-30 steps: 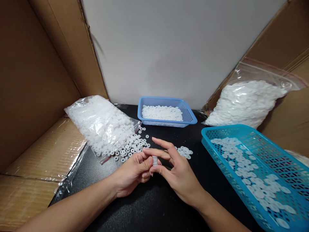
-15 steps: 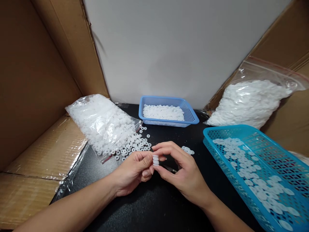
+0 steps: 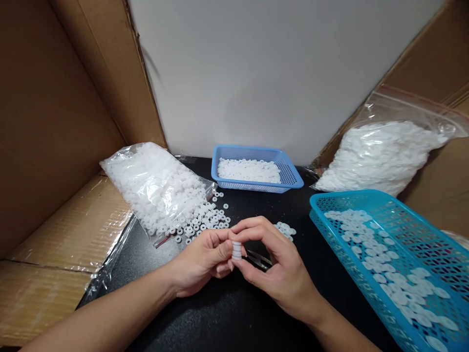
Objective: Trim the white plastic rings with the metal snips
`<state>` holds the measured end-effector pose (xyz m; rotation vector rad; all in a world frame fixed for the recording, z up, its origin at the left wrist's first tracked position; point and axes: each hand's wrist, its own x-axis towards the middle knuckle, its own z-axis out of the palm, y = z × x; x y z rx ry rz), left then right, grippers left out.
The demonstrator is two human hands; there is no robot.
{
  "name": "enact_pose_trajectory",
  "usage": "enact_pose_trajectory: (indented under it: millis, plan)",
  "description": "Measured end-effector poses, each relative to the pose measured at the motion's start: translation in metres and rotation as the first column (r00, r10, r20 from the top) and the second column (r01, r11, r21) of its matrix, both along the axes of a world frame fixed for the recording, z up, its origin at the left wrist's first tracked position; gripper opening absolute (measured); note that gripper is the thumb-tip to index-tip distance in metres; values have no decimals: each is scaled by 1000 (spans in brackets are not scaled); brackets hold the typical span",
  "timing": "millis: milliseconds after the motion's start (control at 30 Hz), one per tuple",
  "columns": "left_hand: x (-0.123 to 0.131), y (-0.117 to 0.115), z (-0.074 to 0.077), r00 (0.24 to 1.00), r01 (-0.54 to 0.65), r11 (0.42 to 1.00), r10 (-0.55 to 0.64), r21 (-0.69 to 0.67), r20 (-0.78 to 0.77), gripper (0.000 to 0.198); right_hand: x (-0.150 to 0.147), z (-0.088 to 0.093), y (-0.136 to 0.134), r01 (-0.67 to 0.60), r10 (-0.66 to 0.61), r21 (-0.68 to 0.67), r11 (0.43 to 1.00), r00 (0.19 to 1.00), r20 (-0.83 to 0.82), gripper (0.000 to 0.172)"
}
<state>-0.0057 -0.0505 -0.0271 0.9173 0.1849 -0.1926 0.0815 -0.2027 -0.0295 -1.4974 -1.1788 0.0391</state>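
A short stack of white plastic washers [image 3: 237, 250] is pinched between my two hands over the black table. My left hand [image 3: 208, 254] is closed, with its thumb and fingers against the stack's left side. From the right, my right hand [image 3: 276, 256] grips the stack at top and bottom, forefinger above and thumb below. A metal tool, perhaps snips [image 3: 259, 260], shows partly behind the right hand's fingers; most of it is hidden. Just beyond the left hand lie loose white washers [image 3: 203, 220] on the table. A smaller pile of white discs [image 3: 286, 229] sits behind the right hand.
An open clear bag of white rings [image 3: 157, 186] lies at left. The blue basket [image 3: 256, 186] at the back holds white pieces. At right stands a turquoise basket [image 3: 351, 259] with flat discs, and behind it a full zip bag [image 3: 377, 151]. Cardboard [image 3: 66, 230] borders the left.
The stack has been pressed closer together and sits slightly lower. More of the metal tool shows behind the right hand. Both hands keep their hold.
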Motion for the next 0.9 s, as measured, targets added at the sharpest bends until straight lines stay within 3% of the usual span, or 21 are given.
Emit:
enact_pose_trajectory:
  millis: [900]
  plan:
    - [-3, 2, -3, 1000, 13, 998, -14, 61, 8, 44, 0, -3, -3, -35, 31, -25, 999, 991, -132, 27]
